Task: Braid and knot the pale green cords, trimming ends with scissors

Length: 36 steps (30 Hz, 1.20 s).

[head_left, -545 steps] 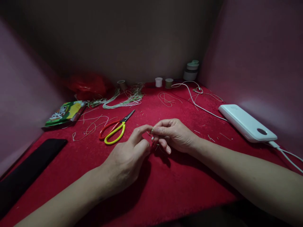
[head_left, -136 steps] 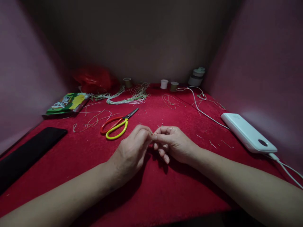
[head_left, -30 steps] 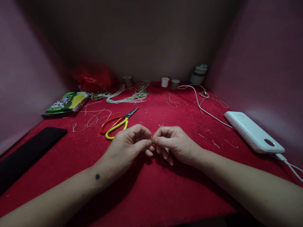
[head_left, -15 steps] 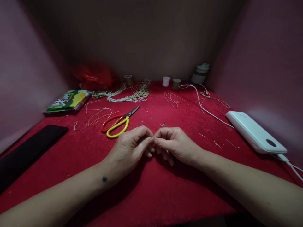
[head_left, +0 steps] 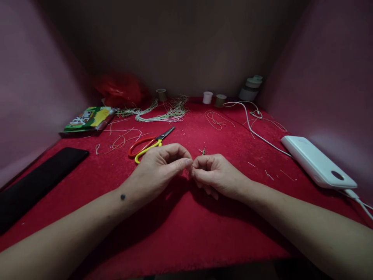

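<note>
My left hand (head_left: 163, 165) is closed in a pinch, thumb against index finger, with its fingertips touching or almost touching those of the other hand. My right hand (head_left: 217, 175) pinches too, its remaining fingers curled beneath. Whatever lies between the fingertips is hidden or too fine to make out. A small knotted piece of greenish cord (head_left: 204, 151) pokes up just behind my right index finger; whether it is held or lies on the table I cannot tell. Scissors (head_left: 148, 146) with one red and one yellow handle lie behind my left hand, partly covered by it.
Loose thread (head_left: 119, 142) and a pale thread bundle (head_left: 163, 114) lie on the red cloth (head_left: 175, 233). Spools (head_left: 208, 97), a bottle (head_left: 250, 88) and a red bag (head_left: 119, 91) stand behind. A snack packet (head_left: 89, 119) and black case (head_left: 43, 182) are left, a white power bank (head_left: 317, 161) right.
My left hand has risen slightly and its lower fingers are now tucked out of sight. It covers more of the scissors' yellow handle. The whole view has shifted a little.
</note>
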Available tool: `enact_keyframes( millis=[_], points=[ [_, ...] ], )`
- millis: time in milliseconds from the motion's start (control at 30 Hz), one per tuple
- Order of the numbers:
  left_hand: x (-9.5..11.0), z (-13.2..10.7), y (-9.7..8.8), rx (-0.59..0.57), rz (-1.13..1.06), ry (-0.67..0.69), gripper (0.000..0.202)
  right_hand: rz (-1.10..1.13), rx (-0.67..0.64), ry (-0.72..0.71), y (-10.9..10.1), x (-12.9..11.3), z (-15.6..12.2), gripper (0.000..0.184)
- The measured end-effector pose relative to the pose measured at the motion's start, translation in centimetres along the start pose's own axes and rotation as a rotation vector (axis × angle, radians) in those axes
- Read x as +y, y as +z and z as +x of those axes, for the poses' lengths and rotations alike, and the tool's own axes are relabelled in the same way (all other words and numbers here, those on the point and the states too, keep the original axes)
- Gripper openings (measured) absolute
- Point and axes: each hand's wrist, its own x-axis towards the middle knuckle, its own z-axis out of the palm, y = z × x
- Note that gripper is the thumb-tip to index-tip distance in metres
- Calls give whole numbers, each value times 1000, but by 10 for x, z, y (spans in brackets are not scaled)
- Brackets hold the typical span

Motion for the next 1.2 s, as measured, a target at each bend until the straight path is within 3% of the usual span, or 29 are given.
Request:
enact_keyframes(
  millis=[400, 767, 900, 1067, 1200],
  points=[
    [-1, -1, 6, 12, -121, -37, 4, -44, -17, -2, 1, -3, -2, 9],
    [-2, -3, 4, -107, -214, -5, 4, 110, -32, -26, -2, -3, -2, 10],
    [-6, -1, -4, -13, -138, -147, 13, 199, 6, -27, -3, -3, -2, 10],
    [-12, 2, -9, -219, -66, -291, 23, 253, 21, -34, -4, -1, -1, 6],
    [-13, 1, -6, -255, -109, -274, 24, 276, 17, -40, -4, 1, 0, 6]
  ],
)
